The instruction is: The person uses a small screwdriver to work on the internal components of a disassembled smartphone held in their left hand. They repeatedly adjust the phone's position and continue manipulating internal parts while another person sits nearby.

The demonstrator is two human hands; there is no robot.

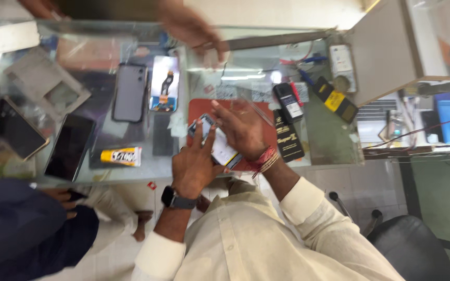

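Over a glass counter (298,135) the person's own two hands work together on a small smartphone with a lit white screen (220,148), which lies tilted above a red-brown rectangular mat (199,108) near the counter's near edge. The left hand (194,165), with a dark smartwatch (174,199) on its wrist, props the phone from below and beside, fingers stretched up along its edge, apparently to keep it steady. The right hand (241,127), with red and gold thread bands (264,158) at the wrist, lies across the top of the phone with fingers spread and pressing down on it; whether its fingertips pinch anything small cannot be told. Just right of the mat sits a black oblong box with gold lettering (287,138), within easy reach. To the left lie a yellow and white glue tube (122,155), a dark flat tablet-like slab (69,147), a grey phone face down (129,92) and a phone back cover with a colourful picture (164,83). Another person's hand (194,28) reaches over the far edge of the counter, and a dark blue sleeve (22,229) of someone else shows at lower left.
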